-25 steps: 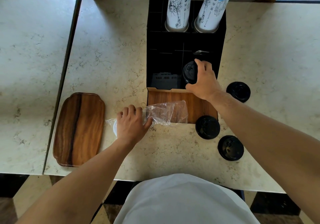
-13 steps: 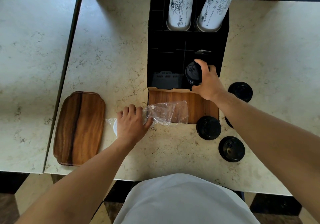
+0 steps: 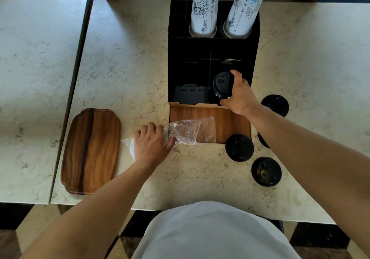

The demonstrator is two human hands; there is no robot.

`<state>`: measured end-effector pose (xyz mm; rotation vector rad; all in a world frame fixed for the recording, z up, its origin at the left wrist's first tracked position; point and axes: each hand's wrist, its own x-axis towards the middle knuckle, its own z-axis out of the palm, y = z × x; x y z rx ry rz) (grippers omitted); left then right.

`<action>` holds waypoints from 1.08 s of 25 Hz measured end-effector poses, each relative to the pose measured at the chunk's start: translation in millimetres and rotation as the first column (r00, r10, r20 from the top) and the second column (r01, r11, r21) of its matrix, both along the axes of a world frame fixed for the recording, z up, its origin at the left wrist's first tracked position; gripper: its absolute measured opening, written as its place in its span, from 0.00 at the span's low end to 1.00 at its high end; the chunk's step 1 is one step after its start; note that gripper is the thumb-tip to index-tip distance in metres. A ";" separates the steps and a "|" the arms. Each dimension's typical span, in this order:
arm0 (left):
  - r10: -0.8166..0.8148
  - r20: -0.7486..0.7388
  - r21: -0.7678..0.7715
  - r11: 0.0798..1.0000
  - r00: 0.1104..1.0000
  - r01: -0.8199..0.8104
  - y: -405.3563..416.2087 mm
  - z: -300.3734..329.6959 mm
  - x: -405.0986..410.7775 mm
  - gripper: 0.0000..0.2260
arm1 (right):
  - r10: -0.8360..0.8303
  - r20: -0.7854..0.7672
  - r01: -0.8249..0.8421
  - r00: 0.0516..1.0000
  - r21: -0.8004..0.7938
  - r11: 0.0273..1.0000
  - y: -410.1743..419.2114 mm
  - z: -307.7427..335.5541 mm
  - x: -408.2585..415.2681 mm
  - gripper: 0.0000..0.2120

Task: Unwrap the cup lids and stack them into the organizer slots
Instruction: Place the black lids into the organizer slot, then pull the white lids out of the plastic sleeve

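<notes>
A black organizer (image 3: 192, 52) with several slots stands at the back of the counter. My right hand (image 3: 239, 94) grips a stack of black cup lids (image 3: 222, 85) over the organizer's front right slot. My left hand (image 3: 151, 143) presses down on a clear plastic wrapper (image 3: 190, 131) that lies across the counter and the wooden front panel (image 3: 226, 121); a white lid edge (image 3: 131, 148) shows under that hand. Loose black lids lie on the counter at the right: one (image 3: 239, 147) by the panel, one (image 3: 266, 171) nearer me, one (image 3: 277, 104) beside my right wrist.
Two tall sleeves of paper cups (image 3: 204, 8) (image 3: 245, 10) stand in the organizer's back slots. A wooden tray (image 3: 91, 150) lies at the left near the counter's front edge. A seam (image 3: 80, 48) separates this counter from another on the left.
My right hand has shifted slightly right and lowered the lid stack toward the front right slot. My left hand and the wrapper stay put.
</notes>
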<state>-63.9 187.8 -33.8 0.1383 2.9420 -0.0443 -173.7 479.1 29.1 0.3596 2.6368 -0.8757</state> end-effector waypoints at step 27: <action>-0.095 0.058 0.197 0.977 0.994 0.082 8.3 11.0 17.8 0.32 | -0.067 0.365 0.286 0.929 -0.591 0.754 -60.1 -10.8 114.5 0.13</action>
